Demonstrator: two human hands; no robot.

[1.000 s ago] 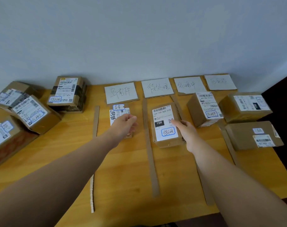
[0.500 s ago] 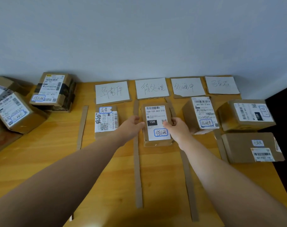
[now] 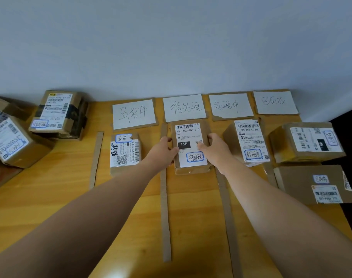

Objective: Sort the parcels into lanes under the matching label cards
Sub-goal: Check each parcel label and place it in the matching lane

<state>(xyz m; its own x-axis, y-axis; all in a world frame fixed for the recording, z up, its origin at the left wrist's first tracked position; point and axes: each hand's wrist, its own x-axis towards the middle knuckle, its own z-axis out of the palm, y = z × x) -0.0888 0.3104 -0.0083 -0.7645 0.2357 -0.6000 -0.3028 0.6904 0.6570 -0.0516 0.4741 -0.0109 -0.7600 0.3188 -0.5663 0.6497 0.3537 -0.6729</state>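
A brown parcel with a white 15H label (image 3: 188, 135) lies in the second lane, right below the second label card (image 3: 184, 107). My left hand (image 3: 164, 149) grips its left side and my right hand (image 3: 215, 149) grips its right side. A flat parcel (image 3: 124, 152) lies in the first lane under the first card (image 3: 133, 113). Another parcel (image 3: 248, 141) stands in the third lane under the third card (image 3: 230, 106). Two boxes (image 3: 306, 142) (image 3: 313, 184) sit under the fourth card (image 3: 275, 102).
Several unsorted parcels are piled at the left: a taped one (image 3: 57, 114) near the wall and another (image 3: 12, 142) at the left edge. Cardboard strips (image 3: 96, 159) (image 3: 164, 213) (image 3: 227, 215) divide the lanes on the wooden table (image 3: 50, 199). A wall rises behind the cards.
My left hand left the flat parcel in the first lane and came onto the 15H parcel's left side. Both hands pushed that parcel up toward its card.
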